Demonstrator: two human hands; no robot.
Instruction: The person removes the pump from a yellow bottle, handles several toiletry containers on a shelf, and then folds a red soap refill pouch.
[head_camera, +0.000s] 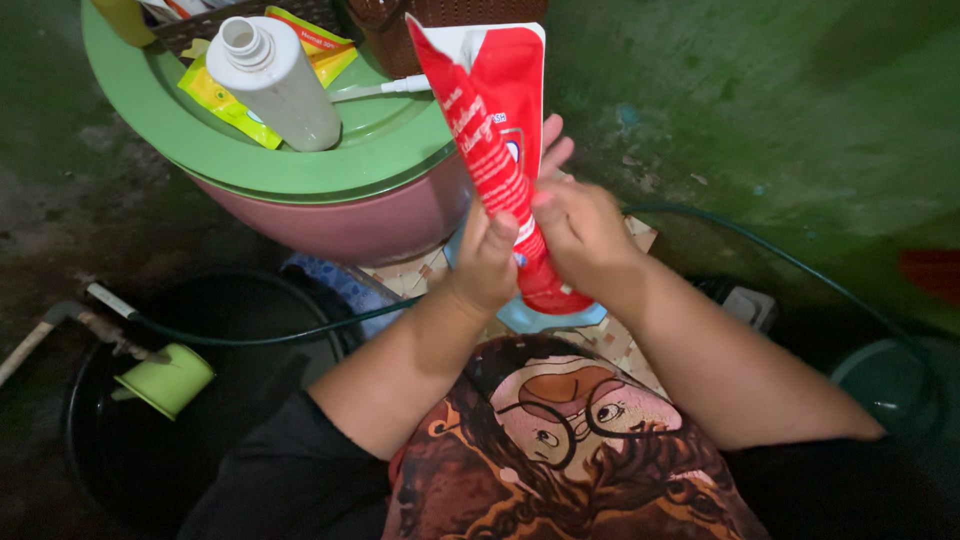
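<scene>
**Two hands squeeze a red tube over the floor**

Both hands meet at the middle of the picture, clasped round one thing. The left hand (487, 262) grips the lower part of a large red tube (497, 140) with its thumb pressed flat against the front; the right hand (578, 232) wraps the same stretch from the other side, fingers curled behind. The tube stands nearly upright, its flat crimped end high and its cap end low, hidden between the palms above a pale blue object (535, 318) that it seems to point into.

The step in hand looks like pressing the contents down toward the mouth. The next move would call for steady pressure from the thumbs, working down from the flattened part, with the mouth kept over whatever receives it.

Just beside the tube, to the left, a pink tub (370, 225) carries a green lid (300, 170), on which lie a white bottle (278, 85) and yellow sachets (228, 103). Farther out, a thin dark hose (800, 265) crosses the floor, and a green cup (170, 378) sits in a dark basin (150, 440).
</scene>
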